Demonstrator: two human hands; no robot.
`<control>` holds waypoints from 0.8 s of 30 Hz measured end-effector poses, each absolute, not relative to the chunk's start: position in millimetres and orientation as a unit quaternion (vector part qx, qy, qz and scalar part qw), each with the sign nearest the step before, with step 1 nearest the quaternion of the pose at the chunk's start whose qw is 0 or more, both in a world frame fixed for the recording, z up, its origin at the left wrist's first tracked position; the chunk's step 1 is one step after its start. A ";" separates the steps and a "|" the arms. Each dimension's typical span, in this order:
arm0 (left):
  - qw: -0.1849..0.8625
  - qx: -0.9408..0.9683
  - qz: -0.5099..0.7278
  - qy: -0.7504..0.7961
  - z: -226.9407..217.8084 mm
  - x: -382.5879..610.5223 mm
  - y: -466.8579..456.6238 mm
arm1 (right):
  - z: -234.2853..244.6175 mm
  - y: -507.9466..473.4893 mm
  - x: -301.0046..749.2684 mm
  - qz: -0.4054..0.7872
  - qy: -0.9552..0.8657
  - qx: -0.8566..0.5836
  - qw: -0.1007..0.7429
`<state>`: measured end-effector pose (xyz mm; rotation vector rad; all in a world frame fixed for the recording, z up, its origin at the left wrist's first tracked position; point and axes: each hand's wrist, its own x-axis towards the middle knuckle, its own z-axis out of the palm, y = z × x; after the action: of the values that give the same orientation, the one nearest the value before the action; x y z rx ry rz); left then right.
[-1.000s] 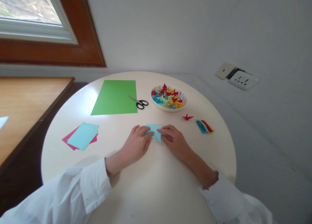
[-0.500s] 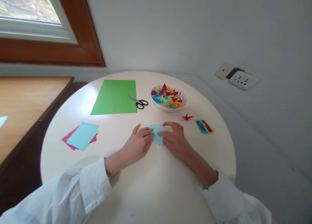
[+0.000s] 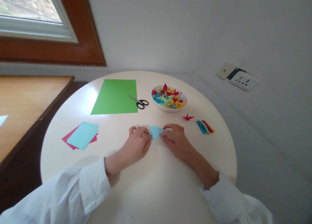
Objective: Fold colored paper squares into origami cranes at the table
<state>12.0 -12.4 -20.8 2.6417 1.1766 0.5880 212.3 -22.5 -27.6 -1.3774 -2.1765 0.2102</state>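
Observation:
A small light-blue folded paper (image 3: 155, 131) lies on the round cream table (image 3: 146, 185) between my hands. My left hand (image 3: 136, 144) has its fingers curled, pinching the paper's left edge. My right hand (image 3: 175, 140) presses and grips the paper's right side with bent fingers. Both white sleeves reach in from the bottom of the view.
A green sheet (image 3: 115, 97) and black scissors (image 3: 139, 102) lie at the back. A white bowl (image 3: 169, 107) holds several coloured paper cranes. A red crane (image 3: 188, 117) and a stack of small coloured papers (image 3: 205, 126) sit to the right. Blue and pink sheets (image 3: 81, 136) lie left.
The blue paper has been folded smaller and now shows as a small triangle. My left fingers curled in from flat to a pinch, and my right hand shifted slightly.

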 end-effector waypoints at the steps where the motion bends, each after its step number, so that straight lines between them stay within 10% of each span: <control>1: 0.096 0.891 0.197 0.399 -20.6 12.0 -12.4 | -27.5 -22.5 212.3 0.080 -0.811 -0.510 0.276; 24: 0.195 0.839 0.217 0.460 -21.8 18.3 -5.2 | -23.1 -23.6 198.8 0.137 -0.768 -0.562 0.274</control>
<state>18.3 -5.2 -21.8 2.3505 1.2880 0.6086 198.8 -23.6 -23.1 -1.5117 -2.0665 0.3697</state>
